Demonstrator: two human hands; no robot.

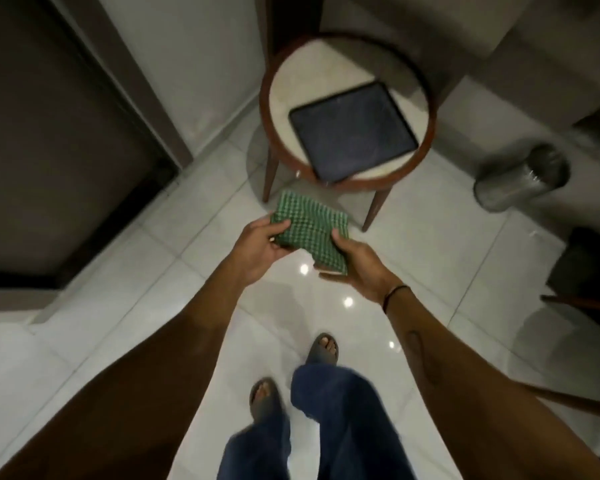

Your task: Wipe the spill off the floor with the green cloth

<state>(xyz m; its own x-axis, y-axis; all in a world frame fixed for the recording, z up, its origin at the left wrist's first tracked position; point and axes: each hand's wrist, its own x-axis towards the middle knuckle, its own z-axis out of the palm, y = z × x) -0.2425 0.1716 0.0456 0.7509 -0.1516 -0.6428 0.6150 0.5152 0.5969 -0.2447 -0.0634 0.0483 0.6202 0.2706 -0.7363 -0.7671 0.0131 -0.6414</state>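
I stand on a glossy white tiled floor (160, 271) and hold a folded green checked cloth (309, 226) in front of me at about waist height. My left hand (264, 244) grips its left edge with the thumb on top. My right hand (357, 261) grips its right lower corner from the side. The cloth hangs above the floor, just in front of a round side table. I cannot make out a spill on the tiles; only bright light reflections show below the cloth.
A round wooden side table (430, 109) with a pale top carries a dark tablet (354, 129). A clear glass container (523, 178) lies to the right on the floor. A dark door (49, 133) is at left, dark furniture (589, 265) at right. My sandalled feet (323, 348) are below.
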